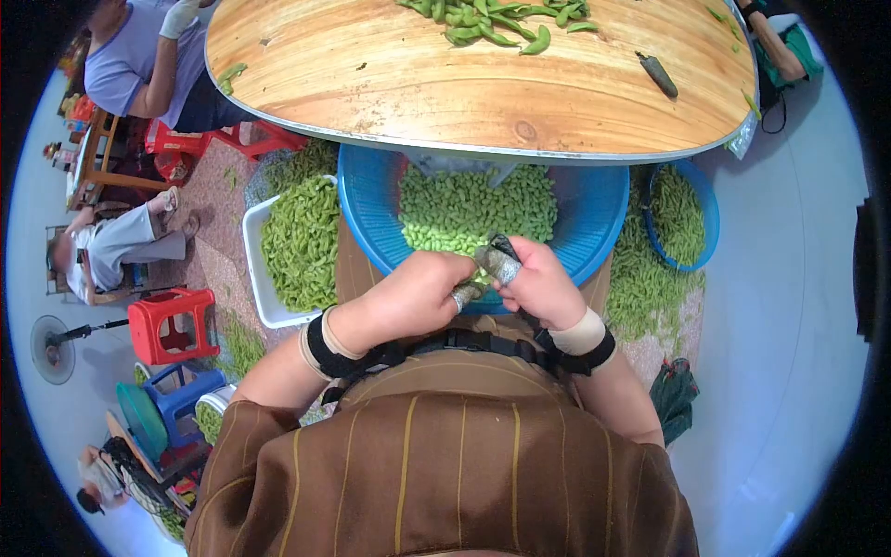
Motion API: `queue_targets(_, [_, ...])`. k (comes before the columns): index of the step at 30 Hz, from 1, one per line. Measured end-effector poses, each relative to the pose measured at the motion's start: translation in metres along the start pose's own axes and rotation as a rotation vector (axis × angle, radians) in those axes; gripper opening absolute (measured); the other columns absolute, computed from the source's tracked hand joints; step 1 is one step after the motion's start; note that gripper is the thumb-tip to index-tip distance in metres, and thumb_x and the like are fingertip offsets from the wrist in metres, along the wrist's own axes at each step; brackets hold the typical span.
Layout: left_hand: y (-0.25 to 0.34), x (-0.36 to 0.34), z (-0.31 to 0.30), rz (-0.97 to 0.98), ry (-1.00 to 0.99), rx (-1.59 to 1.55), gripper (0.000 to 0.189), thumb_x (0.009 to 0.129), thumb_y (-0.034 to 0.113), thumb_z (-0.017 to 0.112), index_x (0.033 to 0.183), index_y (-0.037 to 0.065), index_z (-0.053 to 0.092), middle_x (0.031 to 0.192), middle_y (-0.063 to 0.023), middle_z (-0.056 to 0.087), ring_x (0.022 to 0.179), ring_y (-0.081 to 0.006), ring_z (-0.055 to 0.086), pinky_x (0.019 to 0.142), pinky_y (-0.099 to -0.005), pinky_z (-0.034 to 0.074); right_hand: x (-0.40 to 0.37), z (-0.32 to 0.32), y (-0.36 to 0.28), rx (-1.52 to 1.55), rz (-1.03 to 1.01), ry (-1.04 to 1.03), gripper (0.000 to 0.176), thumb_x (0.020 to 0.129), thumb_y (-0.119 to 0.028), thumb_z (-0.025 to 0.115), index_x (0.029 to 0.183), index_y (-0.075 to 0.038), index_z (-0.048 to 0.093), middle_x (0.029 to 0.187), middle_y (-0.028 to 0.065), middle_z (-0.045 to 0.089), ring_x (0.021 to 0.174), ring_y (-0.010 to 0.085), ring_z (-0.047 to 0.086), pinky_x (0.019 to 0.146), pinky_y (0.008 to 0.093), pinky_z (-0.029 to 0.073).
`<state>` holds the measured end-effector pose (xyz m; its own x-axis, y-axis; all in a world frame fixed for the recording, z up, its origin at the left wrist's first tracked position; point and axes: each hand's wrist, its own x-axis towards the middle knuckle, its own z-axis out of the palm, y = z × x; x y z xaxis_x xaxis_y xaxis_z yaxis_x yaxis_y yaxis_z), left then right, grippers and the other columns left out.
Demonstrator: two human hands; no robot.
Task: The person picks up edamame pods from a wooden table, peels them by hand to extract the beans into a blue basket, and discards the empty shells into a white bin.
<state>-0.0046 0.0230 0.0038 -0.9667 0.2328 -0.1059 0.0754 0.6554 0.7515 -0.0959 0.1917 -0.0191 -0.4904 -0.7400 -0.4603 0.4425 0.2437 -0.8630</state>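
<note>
1. Brown striped shirt (445, 464) fills the 6 o'clock edge, nearest the camera; beige bands and black straps circle both wrists.
2. Left hand (413, 299) and right hand (543, 288) are drawn together at the centre, fingertips meeting. Both are pinched on a small green pod (480, 276), most of it hidden by the fingers.
3. Several fingers wear grey finger caps (501, 265), and a dark tip shows above them.
4. The held pod sits directly over the near rim of the blue basket (594, 218), which holds a heap of green pods (464, 209) at 12 o'clock from the hands.
5. Judging by the pose, the pod is being worked open or trimmed between the capped fingers. That calls for a firm pinch kept above the basket.
6. White tub (249, 251) of pods stands at 9 o'clock, and a small blue basket (707, 200) at 2 o'clock. More pods lie loose on the floor around it.
7. Round wooden worktop (418, 74) spans 12 o'clock, carrying scattered pods and a dark tool (657, 74).
8. No brand, label or writing can be read anywhere.
</note>
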Motion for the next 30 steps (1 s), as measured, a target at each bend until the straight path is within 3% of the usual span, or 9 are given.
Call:
queue_targets(4, [0.003, 0.001, 0.000, -0.008, -0.004, -0.137, 0.011, 0.087, 0.010, 0.053, 0.091, 0.001, 0.059, 0.069, -0.0145, 0.059, 0.062, -0.0247, 0.058, 0.059, -0.0344, 0.046, 0.000, -0.005, 0.000, 0.217, 0.138, -0.038, 0.011, 0.089, -0.016, 0.054, 0.085, -0.006, 0.056, 0.065, -0.0018, 0.053, 0.048, 0.0033, 0.045, 0.041, 0.0194, 0.034])
queue_targets(6, [0.008, 0.002, -0.009, -0.498, -0.191, -0.657, 0.013, 0.088, 0.007, 0.048, 0.094, 0.003, 0.060, 0.071, -0.0046, 0.058, 0.063, -0.0140, 0.055, 0.059, -0.0279, 0.046, -0.001, -0.005, 0.000, 0.259, 0.112, -0.041, 0.011, 0.088, -0.017, 0.055, 0.085, -0.006, 0.057, 0.065, -0.0025, 0.053, 0.048, 0.0026, 0.045, 0.040, 0.0191, 0.034])
queue_targets(9, [-0.006, -0.004, -0.005, -0.465, -0.246, -0.849, 0.019, 0.091, 0.007, 0.046, 0.103, 0.002, 0.060, 0.077, 0.0012, 0.056, 0.068, -0.0075, 0.052, 0.061, -0.0226, 0.045, 0.000, -0.009, 0.005, 0.014, -0.040, -0.076, 0.013, 0.086, -0.017, 0.059, 0.086, -0.003, 0.058, 0.064, 0.0025, 0.056, 0.051, 0.0064, 0.049, 0.044, 0.0242, 0.040])
queue_targets(11, [-0.008, -0.006, -0.007, -0.476, -0.263, -0.922, 0.020, 0.091, 0.008, 0.047, 0.106, 0.001, 0.059, 0.077, 0.0007, 0.056, 0.069, -0.0079, 0.052, 0.062, -0.0225, 0.045, 0.006, -0.012, 0.019, -0.475, -0.448, 0.053, 0.019, 0.080, -0.016, 0.064, 0.089, 0.000, 0.058, 0.067, 0.0109, 0.060, 0.056, 0.0182, 0.057, 0.052, 0.0319, 0.047])
queue_targets(16, [-0.013, -0.010, -0.013, -0.550, -0.200, -1.179, 0.026, 0.094, 0.013, 0.047, 0.113, -0.002, 0.056, 0.080, 0.0004, 0.057, 0.071, -0.0081, 0.053, 0.065, -0.0213, 0.045, -0.001, -0.017, 0.000, -0.726, -0.519, 0.236, 0.026, 0.074, -0.017, 0.068, 0.091, 0.000, 0.059, 0.075, 0.0177, 0.061, 0.067, 0.0342, 0.060, 0.061, 0.0366, 0.049])
queue_targets(21, [-0.009, -0.005, -0.003, -0.518, -0.118, -1.006, 0.023, 0.091, 0.005, 0.045, 0.111, -0.001, 0.055, 0.084, -0.0019, 0.058, 0.077, -0.0098, 0.055, 0.071, -0.0234, 0.046, -0.012, 0.004, -0.013, -0.823, -0.634, 0.221, 0.021, 0.073, -0.014, 0.067, 0.089, -0.003, 0.060, 0.080, 0.0178, 0.059, 0.075, 0.0370, 0.059, 0.063, 0.0408, 0.048])
queue_targets(26, [-0.002, 0.002, -0.012, -0.375, -0.286, -0.386, 0.032, 0.081, -0.005, 0.041, 0.110, -0.004, 0.053, 0.085, -0.0046, 0.060, 0.081, -0.0129, 0.055, 0.074, -0.0262, 0.046, -0.004, 0.009, 0.001, -0.969, -0.588, 0.216, 0.018, 0.068, -0.009, 0.064, 0.083, -0.002, 0.056, 0.077, 0.0182, 0.058, 0.073, 0.0379, 0.057, 0.064, 0.0435, 0.047])
queue_targets(28, [0.005, 0.002, -0.025, -0.372, -0.199, -0.308, 0.034, 0.079, -0.005, 0.044, 0.112, -0.002, 0.053, 0.089, -0.0106, 0.061, 0.085, -0.0198, 0.059, 0.075, -0.0306, 0.047, -0.003, 0.005, 0.000, -0.901, -0.588, 0.351, 0.017, 0.068, -0.007, 0.063, 0.083, -0.001, 0.057, 0.076, 0.0183, 0.057, 0.072, 0.0382, 0.057, 0.063, 0.0437, 0.047])
queue_targets(30, [0.012, 0.002, -0.039, -0.014, 0.414, 0.174, 0.036, 0.076, -0.005, 0.048, 0.112, -0.001, 0.053, 0.093, -0.0175, 0.060, 0.088, -0.0312, 0.059, 0.076, -0.0372, 0.048, -0.005, -0.004, 0.000, -0.956, -0.543, 0.371, 0.016, 0.068, -0.005, 0.061, 0.084, 0.000, 0.058, 0.077, 0.0191, 0.057, 0.073, 0.0383, 0.057, 0.064, 0.0427, 0.047])
